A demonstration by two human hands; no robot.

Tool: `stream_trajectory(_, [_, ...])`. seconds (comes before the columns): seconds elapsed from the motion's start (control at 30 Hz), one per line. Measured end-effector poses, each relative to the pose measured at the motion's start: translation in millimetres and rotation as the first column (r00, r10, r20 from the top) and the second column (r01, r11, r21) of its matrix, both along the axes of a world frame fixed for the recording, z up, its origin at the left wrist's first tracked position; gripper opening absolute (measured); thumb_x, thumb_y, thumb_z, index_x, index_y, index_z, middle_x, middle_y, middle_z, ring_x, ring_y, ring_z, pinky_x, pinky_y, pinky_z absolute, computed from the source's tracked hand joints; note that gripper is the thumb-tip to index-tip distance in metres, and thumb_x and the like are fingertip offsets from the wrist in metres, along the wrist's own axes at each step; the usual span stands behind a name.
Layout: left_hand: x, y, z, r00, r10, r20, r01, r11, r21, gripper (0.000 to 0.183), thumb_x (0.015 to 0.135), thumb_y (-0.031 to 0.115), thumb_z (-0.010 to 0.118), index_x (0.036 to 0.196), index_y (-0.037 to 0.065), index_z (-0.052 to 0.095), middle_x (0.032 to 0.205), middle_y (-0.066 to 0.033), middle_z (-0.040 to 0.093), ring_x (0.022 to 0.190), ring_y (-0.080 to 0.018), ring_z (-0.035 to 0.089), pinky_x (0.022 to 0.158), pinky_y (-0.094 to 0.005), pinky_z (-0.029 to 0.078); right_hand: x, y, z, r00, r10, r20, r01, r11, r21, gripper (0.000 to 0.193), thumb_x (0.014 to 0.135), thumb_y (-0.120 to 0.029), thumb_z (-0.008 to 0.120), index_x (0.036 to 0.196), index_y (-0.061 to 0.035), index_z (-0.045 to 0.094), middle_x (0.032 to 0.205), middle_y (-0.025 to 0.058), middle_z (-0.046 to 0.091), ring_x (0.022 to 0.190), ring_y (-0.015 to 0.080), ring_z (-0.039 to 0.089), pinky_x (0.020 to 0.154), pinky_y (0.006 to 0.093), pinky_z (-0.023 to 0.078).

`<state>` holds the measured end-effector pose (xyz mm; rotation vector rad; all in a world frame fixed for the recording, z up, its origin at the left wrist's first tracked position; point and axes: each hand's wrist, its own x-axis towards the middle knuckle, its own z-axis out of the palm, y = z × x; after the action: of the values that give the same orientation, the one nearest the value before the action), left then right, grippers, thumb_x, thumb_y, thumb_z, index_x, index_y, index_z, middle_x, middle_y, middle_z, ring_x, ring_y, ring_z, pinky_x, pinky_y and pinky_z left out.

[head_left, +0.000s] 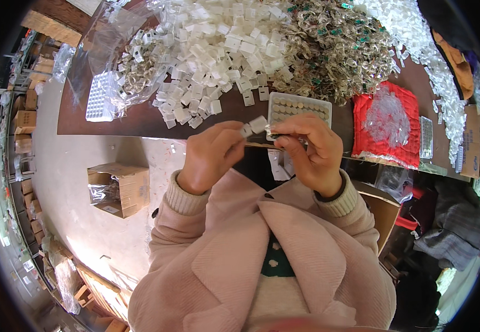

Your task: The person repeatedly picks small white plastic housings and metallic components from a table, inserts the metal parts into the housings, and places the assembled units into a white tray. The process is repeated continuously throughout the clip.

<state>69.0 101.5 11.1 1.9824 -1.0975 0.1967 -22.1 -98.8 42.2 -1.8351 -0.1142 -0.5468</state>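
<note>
My left hand (213, 152) is closed, pinching a small translucent white plastic card (255, 127) in front of my chest at the table's near edge. Right beside it, my right hand (313, 145) pinches a small shiny piece (272, 133) with a dark part; its exact kind is too small to tell. The card and the piece meet or nearly meet. Just behind my right hand lies a white tray (327, 104) holding rows of round, flat, tan discs. A large heap of similar white cards (226, 47) spreads over the table, next to a pile of shiny clear-and-metal pieces (339, 52).
On the right, a red cloth (361, 119) carries a tangle of clear plastic bits (388, 119). A white gridded tray (100, 98) and a clear plastic bag (124, 33) lie on the left. Below, an open cardboard box (135, 191) stands on the floor.
</note>
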Motion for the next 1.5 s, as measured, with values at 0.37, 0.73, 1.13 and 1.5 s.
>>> stream_trajectory(0.37, [-30.5, -16.8, 17.2, 0.697, -0.169, -0.697, -0.307, 0.808, -0.503, 0.03, 0.079, -0.006, 0.077, 0.106, 0.0, 0.067, 0.109, -0.0117, 0.072, 0.089, -0.0105, 0.067, 0.075, -0.024, 0.054, -5.7, 11.0, -6.2, 0.992, -0.063, 0.113, 0.04, 0.98, 0.193, 0.019, 0.085, 0.006, 0.072, 0.103, 0.0006, 0.069, 0.097, 0.0119, 0.07, 0.085, 0.021, 0.068, 0.072, 0.0301, 0.055])
stream_trajectory(0.73, [-45.6, -28.7, 15.0, 0.591, -0.278, -0.757, -0.253, 0.827, -0.502, 0.029, 0.087, -0.005, 0.073, 0.115, -0.001, 0.065, 0.103, -0.0035, 0.07, 0.09, -0.0068, 0.063, 0.079, -0.0217, 0.052, -9.3, 6.3, 14.1, 0.988, -0.09, 0.128, 0.099, 0.992, -0.072, 0.023, 0.082, 0.007, 0.073, 0.103, -0.0017, 0.071, 0.093, 0.0108, 0.068, 0.078, 0.0199, 0.066, 0.068, 0.0288, 0.054])
stream_trajectory(1.13, [-38.5, -24.8, 13.7, 0.738, -0.279, -0.615, -0.089, 0.862, -0.499, 0.029, 0.081, -0.009, 0.075, 0.108, -0.004, 0.068, 0.106, -0.01, 0.072, 0.096, -0.0133, 0.066, 0.086, -0.0282, 0.054, -15.7, -2.9, 21.2, 0.998, 0.031, -0.059, -0.032, 0.999, -0.017, 0.022, 0.08, 0.006, 0.074, 0.099, -0.0038, 0.073, 0.084, 0.01, 0.067, 0.07, 0.0219, 0.065, 0.065, 0.0288, 0.052])
stream_trajectory(1.5, [-47.8, -39.3, -1.1, 0.798, -0.235, -0.555, -0.244, 0.716, -0.654, 0.028, 0.086, -0.003, 0.071, 0.107, 0.003, 0.053, 0.103, -0.0175, 0.07, 0.084, -0.0165, 0.066, 0.075, -0.0274, 0.055, -16.0, 3.0, 15.3, 0.995, 0.075, -0.063, -0.068, 0.992, 0.107, 0.028, 0.08, 0.009, 0.071, 0.105, -0.0034, 0.073, 0.094, 0.01, 0.071, 0.08, 0.0164, 0.067, 0.067, 0.0272, 0.052])
